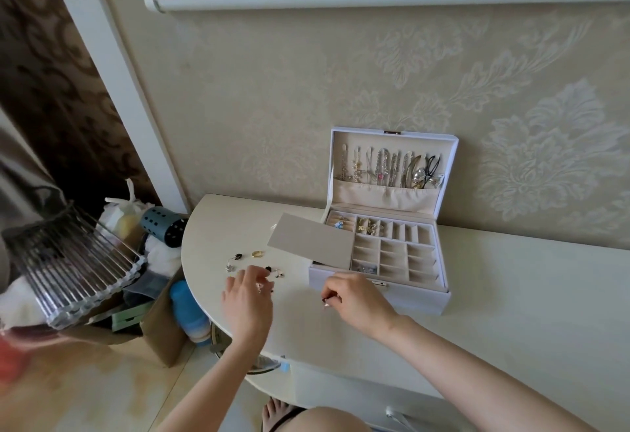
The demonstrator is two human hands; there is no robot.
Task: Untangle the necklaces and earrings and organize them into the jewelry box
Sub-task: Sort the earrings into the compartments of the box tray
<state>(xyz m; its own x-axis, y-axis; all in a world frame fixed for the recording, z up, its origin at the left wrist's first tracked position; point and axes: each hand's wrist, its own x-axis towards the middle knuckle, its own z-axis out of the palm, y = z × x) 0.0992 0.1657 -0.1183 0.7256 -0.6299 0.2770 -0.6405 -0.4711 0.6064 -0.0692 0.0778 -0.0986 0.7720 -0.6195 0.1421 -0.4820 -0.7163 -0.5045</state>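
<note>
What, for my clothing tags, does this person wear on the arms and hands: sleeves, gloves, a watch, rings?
Nothing that shows. The left hand and right hand are ungloved, with no watch or bracelet at either wrist. Both arms are bare as far up as the view reaches, with no sleeves. The fingers are too small and blurred to rule out rings.

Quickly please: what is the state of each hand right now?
Left hand: fingers curled over the small loose earrings on the cream table; a grip cannot be told.
Right hand: pinches a tiny dark-and-silver jewelry piece.
</note>
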